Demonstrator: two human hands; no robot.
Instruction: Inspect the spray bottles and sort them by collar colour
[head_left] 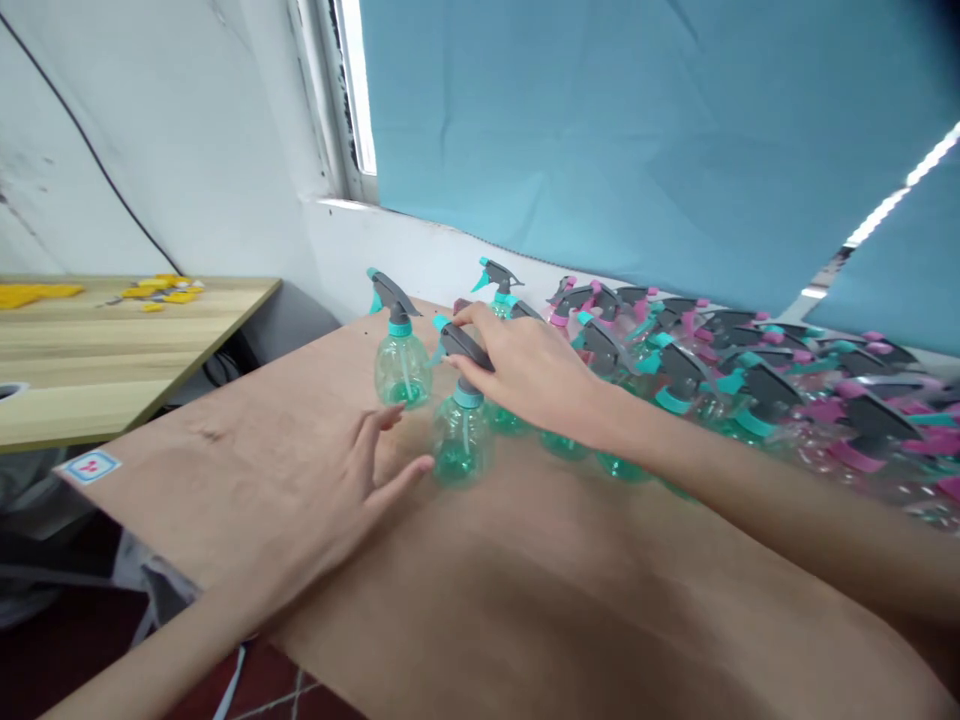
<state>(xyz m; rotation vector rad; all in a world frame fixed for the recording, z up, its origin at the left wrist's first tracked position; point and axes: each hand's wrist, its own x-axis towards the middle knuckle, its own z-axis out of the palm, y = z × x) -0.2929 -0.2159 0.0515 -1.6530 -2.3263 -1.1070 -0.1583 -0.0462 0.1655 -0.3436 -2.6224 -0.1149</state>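
My right hand [529, 370] is closed around the grey trigger head of a green spray bottle [459, 445], which stands upright on the brown table [247, 470]. My left hand [349, 490] is low over the tabletop, just left of that bottle, fingers apart and holding nothing. Behind my left fingertips stands another green spray bottle [403, 370], its turquoise nozzle pointing left. A further turquoise-collared spray bottle [500, 285] is at the back, partly hidden behind my right hand.
Many spray bottles with pink collars [862, 430] and turquoise collars [757, 400] crowd the table's right side along the wall. A blue sheet [637, 150] hangs behind them. To the left, a wooden table [202, 325] carries yellow pieces [161, 290]. A sticker [91, 466] marks the near table's left corner.
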